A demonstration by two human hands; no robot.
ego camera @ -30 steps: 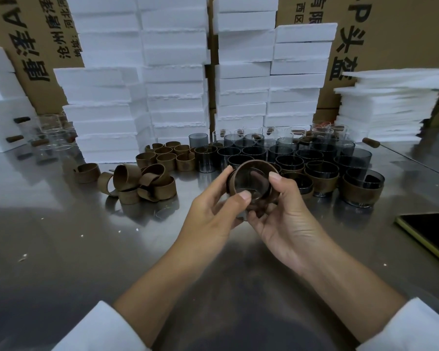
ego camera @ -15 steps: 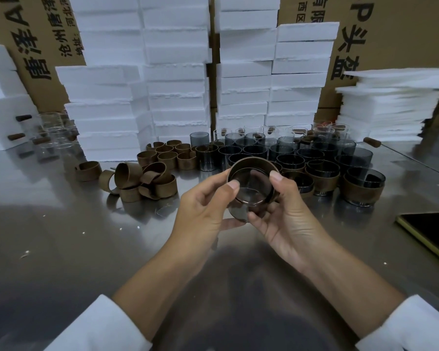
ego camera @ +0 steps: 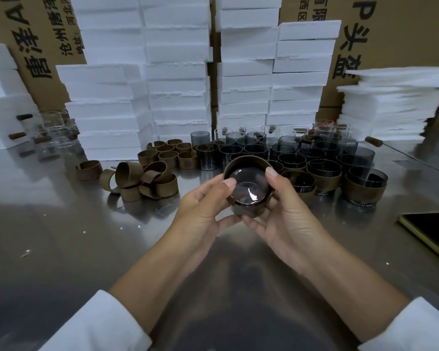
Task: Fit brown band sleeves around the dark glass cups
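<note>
Gripping one dark smoked-glass cup between left hand and right hand, both curled round its wall, thumbs up at the rim of the brown band sleeve. Held tilted just above the shiny steel counter, in front of the cup rows. Compared with half a second ago: sleeve drawn further along the glass, now wrapping most of the wall. Probably close to seated, needing only a last even push. Further out: loose brown sleeves heaped left, bare dark cups behind, sleeved cups right.
</note>
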